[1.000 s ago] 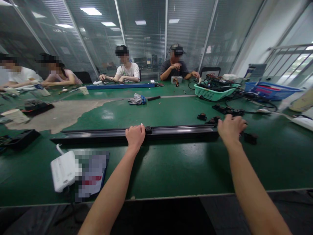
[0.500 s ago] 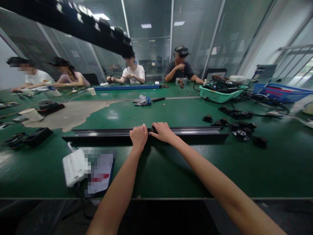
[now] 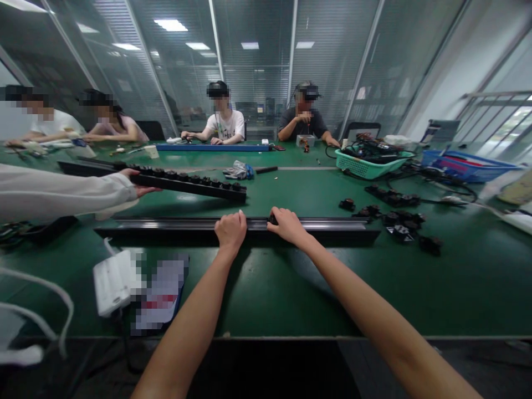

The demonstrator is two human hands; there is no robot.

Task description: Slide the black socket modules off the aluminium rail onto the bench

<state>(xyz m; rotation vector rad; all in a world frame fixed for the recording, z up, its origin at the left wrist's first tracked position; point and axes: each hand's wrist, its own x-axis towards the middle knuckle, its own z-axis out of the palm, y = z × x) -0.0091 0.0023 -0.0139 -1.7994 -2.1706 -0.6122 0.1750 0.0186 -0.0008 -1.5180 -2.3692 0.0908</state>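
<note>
A long black rail (image 3: 332,225) with a shiny metal channel lies crosswise on the green table before me. My left hand (image 3: 231,233) is closed over it just left of its middle. A short way to the right, my right hand (image 3: 290,226) has its fingers around a small black part (image 3: 272,218) seated on the rail. Most of that part is hidden under the fingers. Several loose black parts (image 3: 401,216) lie beyond the rail's right end.
From the left, another person's sleeved arm (image 3: 66,191) holds a second black rail (image 3: 191,190) lined with several black parts. A white adapter (image 3: 118,280) and a phone-like object (image 3: 162,293) sit near left. Gloves (image 3: 239,170), a green basket (image 3: 374,165) and a blue basket (image 3: 465,166) stand farther back.
My right hand has slid rightward along the rail with the small black part, widening the gap between my hands. The other person's rail has come down from the upper left to low over the table.
</note>
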